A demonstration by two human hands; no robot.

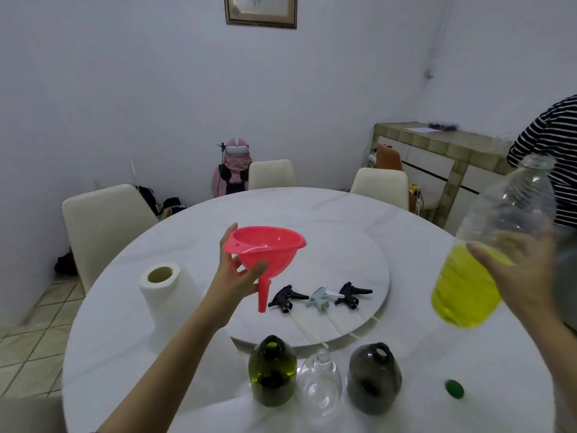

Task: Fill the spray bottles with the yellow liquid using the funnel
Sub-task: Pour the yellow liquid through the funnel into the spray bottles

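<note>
Spray bottles: green (272,370), clear (319,387), grey (373,378), uncapped at desk's (125,354) near edge, seemingly unfilled. Left hand (237,276) grips funnel (265,251) aloft; right hand (527,276) grips yellow-liquid bottle (487,254). Pouring remains.

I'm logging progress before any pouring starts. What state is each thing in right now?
Funnel: lifted, gripped by left hand.
Big bottle: uncapped, tilted, part full of yellow liquid, held by right hand.
Green cap: off, lying on the table.
Green bottle: upright, open.
Clear bottle: upright, open.
Grey bottle: upright, open.
Spray heads: unscrewed, lying on the turntable.
Paper roll: standing.
</note>
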